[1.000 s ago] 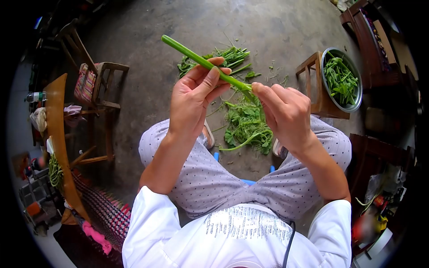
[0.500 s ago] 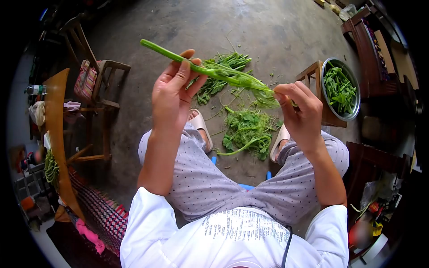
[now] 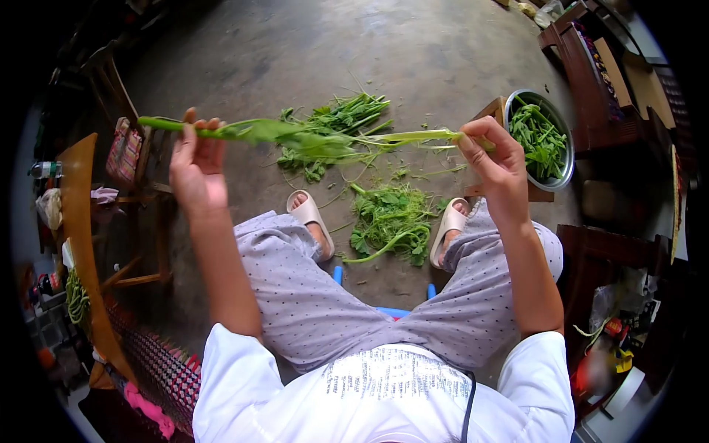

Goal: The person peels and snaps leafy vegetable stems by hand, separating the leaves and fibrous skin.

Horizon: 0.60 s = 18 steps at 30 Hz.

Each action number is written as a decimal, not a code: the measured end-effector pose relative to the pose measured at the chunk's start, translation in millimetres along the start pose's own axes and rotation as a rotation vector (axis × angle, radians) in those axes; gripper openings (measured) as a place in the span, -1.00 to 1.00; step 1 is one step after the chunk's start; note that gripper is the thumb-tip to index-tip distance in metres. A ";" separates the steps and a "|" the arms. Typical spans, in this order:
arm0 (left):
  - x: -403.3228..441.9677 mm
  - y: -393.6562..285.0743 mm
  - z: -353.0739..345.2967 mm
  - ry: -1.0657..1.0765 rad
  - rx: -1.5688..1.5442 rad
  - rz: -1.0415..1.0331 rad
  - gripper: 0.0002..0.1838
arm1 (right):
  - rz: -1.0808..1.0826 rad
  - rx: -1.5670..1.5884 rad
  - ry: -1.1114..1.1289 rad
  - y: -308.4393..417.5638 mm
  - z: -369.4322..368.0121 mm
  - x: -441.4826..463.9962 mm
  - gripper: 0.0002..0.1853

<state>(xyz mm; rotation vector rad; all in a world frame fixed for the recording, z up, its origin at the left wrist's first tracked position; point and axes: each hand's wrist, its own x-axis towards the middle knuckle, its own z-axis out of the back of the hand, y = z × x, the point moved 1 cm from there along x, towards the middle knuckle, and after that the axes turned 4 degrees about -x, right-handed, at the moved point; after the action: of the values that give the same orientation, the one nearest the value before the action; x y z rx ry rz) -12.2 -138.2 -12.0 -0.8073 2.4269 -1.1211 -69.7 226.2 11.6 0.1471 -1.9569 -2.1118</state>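
Hands (image 3: 496, 159) holding green stalk (image 3: 277, 132), blurred middle seemingly leafy, basin (image 3: 570, 156) of greens (image 3: 538, 140)

1 head view, facing forward, down toward floor (image 3: 244, 66).

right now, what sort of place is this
Likely a room in a home: pale open-toed slippers, a dark wooden chair with a striped cushion, a round silver metal basin of green leafy stalks.

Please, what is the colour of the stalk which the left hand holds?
The stalk is bright green, shown best in the head view.
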 end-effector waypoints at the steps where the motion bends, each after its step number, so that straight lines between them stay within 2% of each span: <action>1: 4.2 -3.7 5.8 -0.025 0.021 -0.040 -0.73 | -0.088 0.098 0.037 -2.1 5.8 -0.6 -0.96; 2: 9.2 -8.2 13.0 -0.051 0.041 -0.080 -0.74 | -0.088 0.091 0.032 -2.2 10.1 -0.1 -0.96; 4: 16.9 -12.8 26.9 -0.097 0.033 -0.126 -0.76 | -0.168 0.301 0.086 -3.7 15.7 0.5 -0.93; 6: 13.1 -14.0 21.3 -0.129 0.049 -0.146 -0.78 | -0.124 0.331 0.100 -3.8 16.4 0.0 -0.90; 8: 8.6 -8.5 12.1 0.031 0.116 -0.122 -0.80 | 0.005 0.283 0.176 0.1 14.0 0.9 -0.90; 9: -3.3 -3.3 -9.7 0.008 0.153 -0.111 -0.82 | 0.006 0.281 0.180 1.4 13.0 0.7 -0.90; 11: -12.4 8.8 -18.0 0.112 0.276 -0.026 -0.75 | 0.240 0.082 0.282 7.1 7.2 1.2 -0.87; 12: -21.2 14.6 -27.8 0.155 0.328 0.029 -0.71 | 0.239 0.084 0.291 10.5 4.5 1.3 -0.87; 14: -38.2 25.4 -45.0 0.269 0.320 0.170 -0.70 | 0.385 -0.252 0.392 19.6 -2.8 -0.6 -0.81; 18: -68.7 46.6 -74.9 0.572 0.393 0.450 -0.72 | 0.415 -0.338 0.392 23.8 -19.0 -3.2 -0.79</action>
<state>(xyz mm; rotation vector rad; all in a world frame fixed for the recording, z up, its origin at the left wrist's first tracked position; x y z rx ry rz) -14.2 -27.5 3.8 0.2098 2.4749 -1.7133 -59.1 207.3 33.2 0.0734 -1.2638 -1.9213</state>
